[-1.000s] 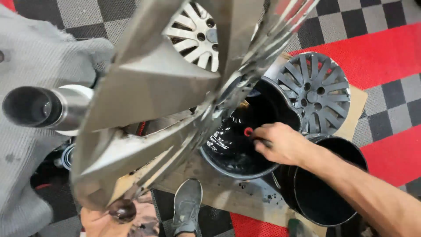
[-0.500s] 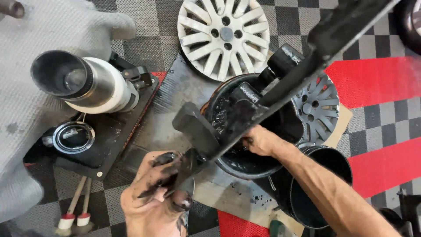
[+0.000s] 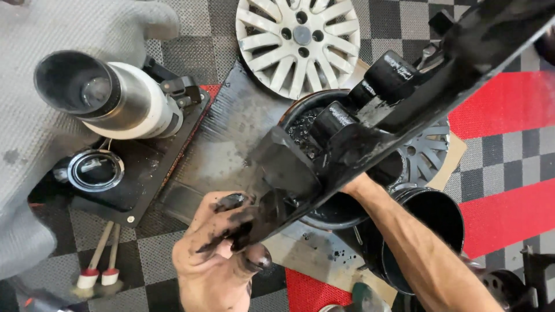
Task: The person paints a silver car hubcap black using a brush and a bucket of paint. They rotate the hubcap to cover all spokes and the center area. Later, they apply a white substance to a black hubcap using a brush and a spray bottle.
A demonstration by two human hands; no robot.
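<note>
A long black bracket (image 3: pixel 399 110), wet with paint, slants across the view above a black bucket (image 3: pixel 324 167) on the checkered floor (image 3: pixel 509 162). The left hand (image 3: pixel 222 254) (smeared black) has its fingers (image 3: pixel 231 203) closed around the bracket's lower end. The right hand sits hidden behind the part, so its grip cannot be told. A white hubcap (image 3: pixel 298 43) lies beyond.

Nothing to call here: no packages, labels, signs or screens showed anywhere on the checkered floor, only bare workshop gear with no wrapping, tags or displays in sight
</note>
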